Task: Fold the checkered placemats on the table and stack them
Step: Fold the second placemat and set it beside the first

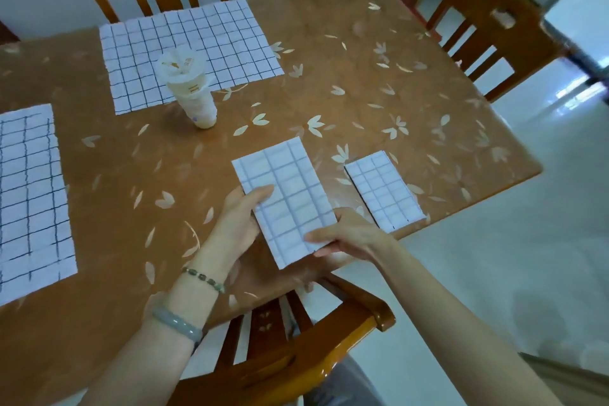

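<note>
Left hand (240,217) and right hand (346,237) pinch folded placemat (290,194).

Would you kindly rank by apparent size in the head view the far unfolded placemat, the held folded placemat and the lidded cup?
Far unfolded white checkered placemat
Held folded checkered placemat, though nearer
White lidded plastic cup

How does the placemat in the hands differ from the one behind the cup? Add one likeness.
The held placemat is folded small; the far placemat lies spread flat. The left hand and right hand grip the held placemat; the far placemat rests untouched on the table. Both are white with grid lines.
</note>
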`<action>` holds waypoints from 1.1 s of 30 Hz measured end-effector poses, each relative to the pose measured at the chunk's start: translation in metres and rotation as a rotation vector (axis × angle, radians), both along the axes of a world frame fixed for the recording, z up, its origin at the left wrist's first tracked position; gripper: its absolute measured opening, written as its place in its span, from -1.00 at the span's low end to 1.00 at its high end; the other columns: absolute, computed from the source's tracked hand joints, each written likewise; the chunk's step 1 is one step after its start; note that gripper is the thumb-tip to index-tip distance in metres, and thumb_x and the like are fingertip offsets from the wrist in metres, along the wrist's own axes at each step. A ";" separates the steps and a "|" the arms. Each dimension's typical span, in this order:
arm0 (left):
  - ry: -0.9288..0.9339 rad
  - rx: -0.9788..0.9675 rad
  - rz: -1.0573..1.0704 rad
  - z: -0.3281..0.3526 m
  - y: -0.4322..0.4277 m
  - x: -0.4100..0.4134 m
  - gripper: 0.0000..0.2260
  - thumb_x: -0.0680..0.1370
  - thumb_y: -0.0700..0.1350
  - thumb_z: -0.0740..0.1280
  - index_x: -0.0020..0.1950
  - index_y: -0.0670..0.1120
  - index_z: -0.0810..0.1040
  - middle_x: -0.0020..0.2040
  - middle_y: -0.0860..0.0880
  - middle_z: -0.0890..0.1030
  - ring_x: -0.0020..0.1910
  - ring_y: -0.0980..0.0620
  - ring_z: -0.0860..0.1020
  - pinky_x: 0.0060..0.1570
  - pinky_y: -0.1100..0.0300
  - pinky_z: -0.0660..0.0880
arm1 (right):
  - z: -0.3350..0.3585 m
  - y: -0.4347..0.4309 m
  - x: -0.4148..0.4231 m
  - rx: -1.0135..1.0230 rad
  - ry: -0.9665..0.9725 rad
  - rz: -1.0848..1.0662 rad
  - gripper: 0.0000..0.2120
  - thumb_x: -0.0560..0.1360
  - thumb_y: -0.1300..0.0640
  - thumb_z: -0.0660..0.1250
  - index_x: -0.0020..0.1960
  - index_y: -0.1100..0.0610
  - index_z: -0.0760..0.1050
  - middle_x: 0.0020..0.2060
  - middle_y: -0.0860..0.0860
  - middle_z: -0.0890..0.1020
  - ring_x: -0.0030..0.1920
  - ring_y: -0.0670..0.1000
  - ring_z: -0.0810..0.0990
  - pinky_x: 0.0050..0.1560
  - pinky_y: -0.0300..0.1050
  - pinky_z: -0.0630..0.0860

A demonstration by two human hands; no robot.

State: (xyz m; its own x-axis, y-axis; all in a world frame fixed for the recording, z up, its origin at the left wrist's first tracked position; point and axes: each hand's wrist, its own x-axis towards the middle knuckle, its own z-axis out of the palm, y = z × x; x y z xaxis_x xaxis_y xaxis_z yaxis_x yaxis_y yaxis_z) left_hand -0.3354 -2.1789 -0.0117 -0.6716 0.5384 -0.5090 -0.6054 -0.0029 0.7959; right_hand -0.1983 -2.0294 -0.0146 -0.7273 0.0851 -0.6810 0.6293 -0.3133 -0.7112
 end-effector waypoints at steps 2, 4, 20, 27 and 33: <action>0.053 -0.025 -0.072 0.013 0.013 -0.007 -0.90 0.55 -0.27 0.31 0.04 -0.17 0.57 -0.10 -0.06 0.69 -0.11 -0.02 0.65 -0.25 0.17 0.61 | 0.014 0.012 0.020 0.066 -0.025 -0.025 -0.66 0.34 0.30 0.49 0.10 0.22 0.55 0.03 0.03 0.67 0.01 0.02 0.66 -0.09 -0.11 0.61; 0.115 -0.075 -0.175 0.026 0.028 -0.015 -0.93 0.54 -0.24 0.34 0.00 -0.14 0.59 -0.16 -0.03 0.69 -0.16 0.02 0.65 -0.30 0.22 0.60 | 0.024 0.025 0.040 0.107 -0.037 -0.068 -0.64 0.32 0.31 0.50 0.10 0.23 0.56 0.04 0.06 0.67 0.00 0.05 0.67 -0.01 -0.02 0.61; 0.394 -0.328 -0.451 0.037 0.231 0.077 -0.84 0.47 -0.32 0.41 0.02 -0.16 0.64 -0.16 -0.07 0.66 -0.23 0.07 0.63 -0.29 0.30 0.58 | 0.017 0.198 0.176 0.086 0.030 -0.174 -0.69 0.36 0.36 0.46 0.09 0.22 0.57 -0.01 0.08 0.69 -0.03 0.04 0.68 -0.18 -0.16 0.60; 0.604 -0.450 -0.512 0.037 0.293 0.097 -0.90 0.47 -0.26 0.44 -0.05 -0.13 0.66 -0.20 -0.06 0.64 -0.34 0.17 0.57 -0.33 0.37 0.51 | 0.006 0.266 0.194 0.096 -0.003 -0.233 -0.68 0.40 0.34 0.42 0.14 0.29 0.53 -0.02 0.15 0.68 -0.10 0.06 0.69 -0.27 -0.18 0.59; 0.623 -0.524 -0.528 0.027 0.332 0.077 -0.80 0.48 -0.35 0.33 0.00 -0.15 0.67 -0.11 -0.10 0.65 -0.17 0.03 0.56 -0.17 0.24 0.57 | -0.011 0.296 0.176 0.110 -0.092 -0.478 -0.80 0.47 0.31 0.35 0.07 0.34 0.50 -0.17 0.17 0.64 -0.39 -0.02 0.65 -0.50 -0.28 0.49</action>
State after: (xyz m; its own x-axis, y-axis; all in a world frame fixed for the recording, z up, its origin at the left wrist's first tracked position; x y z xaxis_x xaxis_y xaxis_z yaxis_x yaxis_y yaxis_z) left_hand -0.2589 -1.8473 0.0150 -0.6393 0.6536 -0.4051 0.1032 0.5949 0.7971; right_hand -0.0227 -1.7339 -0.0252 -0.5271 0.4691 -0.7086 0.4952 -0.5081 -0.7047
